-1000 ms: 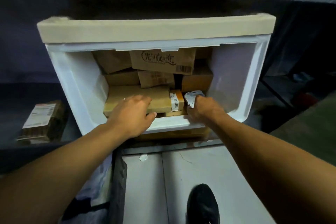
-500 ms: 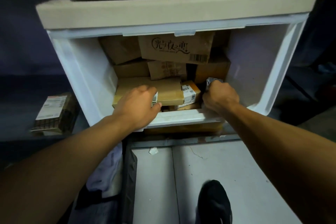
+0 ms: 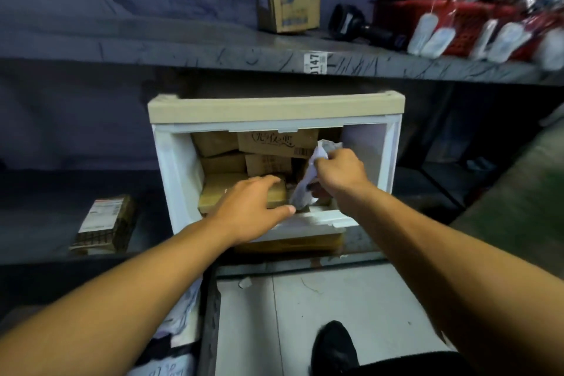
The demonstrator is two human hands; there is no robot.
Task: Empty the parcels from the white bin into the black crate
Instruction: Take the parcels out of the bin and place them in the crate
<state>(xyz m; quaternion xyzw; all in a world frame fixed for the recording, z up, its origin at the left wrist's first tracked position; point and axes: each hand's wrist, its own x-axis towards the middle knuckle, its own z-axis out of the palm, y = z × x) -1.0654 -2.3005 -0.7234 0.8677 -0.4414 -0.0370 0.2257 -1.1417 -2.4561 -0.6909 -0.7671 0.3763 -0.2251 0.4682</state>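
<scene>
While the left hand is resting flat on a brown box, the right hand is pinching a white soft parcel inside the white bin, needing a lift out.

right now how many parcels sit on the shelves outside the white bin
2. One labelled parcel lies on the lower shelf left of the white bin. One cardboard box stands on the upper shelf, left of the red basket. Others may be hidden.
</scene>
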